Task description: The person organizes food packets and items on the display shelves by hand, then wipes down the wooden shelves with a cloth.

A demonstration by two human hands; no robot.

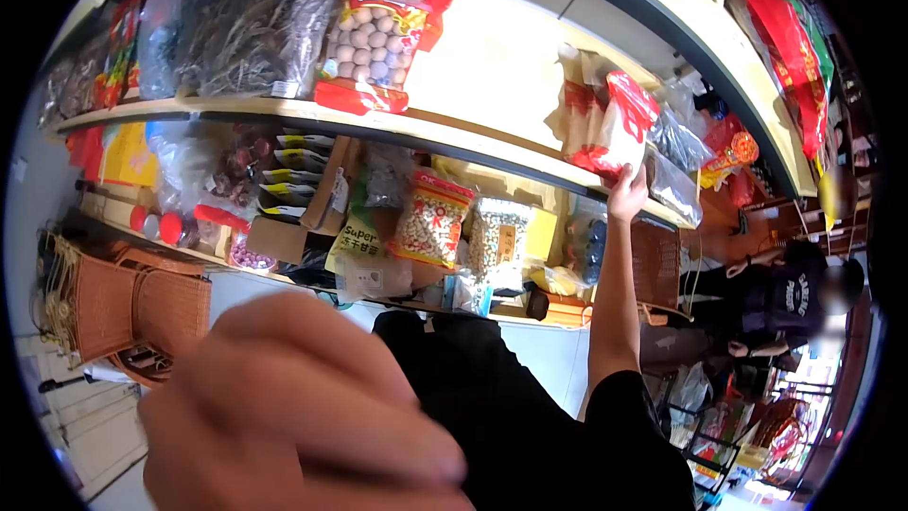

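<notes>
My right hand (627,193) is stretched out to the upper shelf, its fingers closed on the lower end of a red and white plastic bag (626,118). The bag stands upright near the shelf's front edge, and its contents are hard to make out. Close to the camera, my left hand (293,407) looms large and blurred. Its fingers are curled together, and anything inside them is hidden. Left of the red and white bag, on the same shelf, stands a clear and red bag of round brown balls (376,43).
Below, the lower shelf holds a red-topped bag (433,220), a clear bag of pale pieces (499,241) and a cardboard box (331,185). A wicker chair (170,303) stands at left. A person in dark clothing (780,298) is at right.
</notes>
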